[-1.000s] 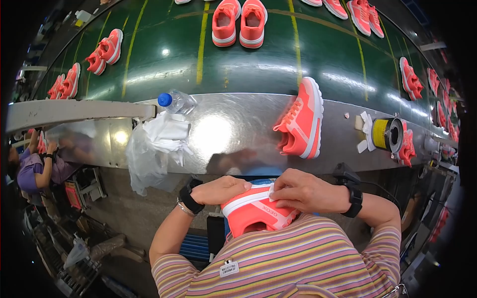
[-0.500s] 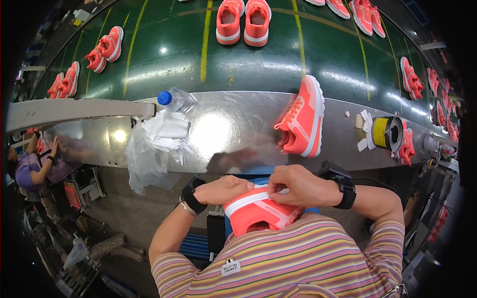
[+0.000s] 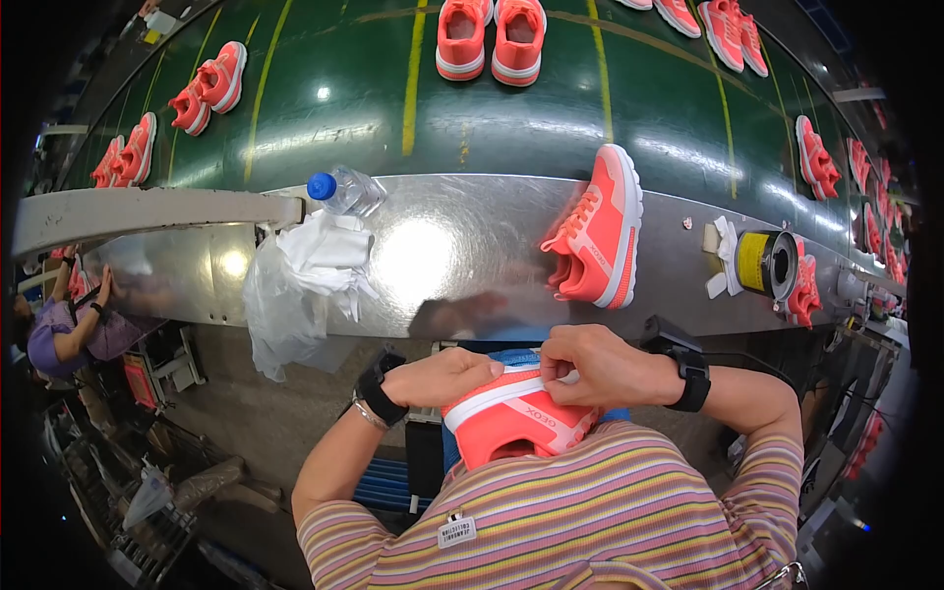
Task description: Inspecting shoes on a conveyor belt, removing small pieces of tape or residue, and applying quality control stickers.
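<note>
— The fingers (image 3: pixel 561 355) of the right hand (image 3: pixel 598 366) are bent, tips close together, against the side of the held shoe (image 3: pixel 492 433). Is anything pinched there?

— I can't tell; the hand hides too much. The left hand (image 3: pixel 441 379) is clearer: it grips the shoe's left end, thumb along the white sole band, its other fingers mostly out of sight.

— And the shoe itself?

— Tipped over, close against the striped shirt (image 3: pixel 551 492), sole band turned away from the body, foot opening toward it. It's coral, with a paler stripe across the side. What supports it from below I can't see.

— How would you expect it to handle?

— Light, I'd judge: upper soft enough to dent, sole firm but springy, more grippy than slippery. Not fragile, though the white band could mark. I'd take hold by the sole at the end, as the left hand does, and avoid the collar, which would probably give.

— What lies beyond?

— A metal ledge (image 3: pixel 492 236) with 1 matching shoe (image 3: pixel 610 221), toe pointing away. White cloths (image 3: pixel 329 246) and a clear bottle (image 3: pixel 362 192) sit left, a tin (image 3: pixel 753 264) right.

— Farther?

— The green belt (image 3: pixel 344 128), carrying 2 coral shoes (image 3: pixel 460 51) side by side ahead, with more to both sides.
</note>
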Motion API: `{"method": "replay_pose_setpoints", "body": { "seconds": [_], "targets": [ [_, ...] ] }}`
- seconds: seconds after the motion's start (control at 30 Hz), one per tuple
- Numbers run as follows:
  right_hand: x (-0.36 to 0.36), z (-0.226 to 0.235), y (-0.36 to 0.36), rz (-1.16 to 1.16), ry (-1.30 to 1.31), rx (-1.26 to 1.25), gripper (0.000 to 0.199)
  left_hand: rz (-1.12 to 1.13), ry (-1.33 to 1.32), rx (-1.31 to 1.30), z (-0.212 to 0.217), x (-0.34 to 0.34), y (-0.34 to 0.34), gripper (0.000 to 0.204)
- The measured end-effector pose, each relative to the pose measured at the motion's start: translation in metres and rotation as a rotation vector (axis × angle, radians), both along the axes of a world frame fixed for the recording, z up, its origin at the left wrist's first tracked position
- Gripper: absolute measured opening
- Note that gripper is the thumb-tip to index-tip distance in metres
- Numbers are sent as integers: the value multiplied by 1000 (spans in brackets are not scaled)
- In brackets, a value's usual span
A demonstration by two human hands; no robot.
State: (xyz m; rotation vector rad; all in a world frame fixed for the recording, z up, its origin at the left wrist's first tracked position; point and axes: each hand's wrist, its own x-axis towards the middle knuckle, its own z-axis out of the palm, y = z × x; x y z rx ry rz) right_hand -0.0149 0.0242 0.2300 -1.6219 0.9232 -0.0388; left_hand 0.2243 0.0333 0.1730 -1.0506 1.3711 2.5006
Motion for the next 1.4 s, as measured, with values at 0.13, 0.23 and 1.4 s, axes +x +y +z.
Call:
{"method": "replay_pose_setpoints", "body": {
  "seconds": [0.13,0.23,1.4],
  "targets": [
    [3,0,-2,-79,-112,108,14,-36,28,-5,-4,-1,-2,47],
    [4,-2,-5,-12,-61,107,14,-40,40,6,-7,-1,-2,47],
    [0,-20,-11,2,-147,251,16,-28,46,98,-21,2,2,46]
  ]
}}
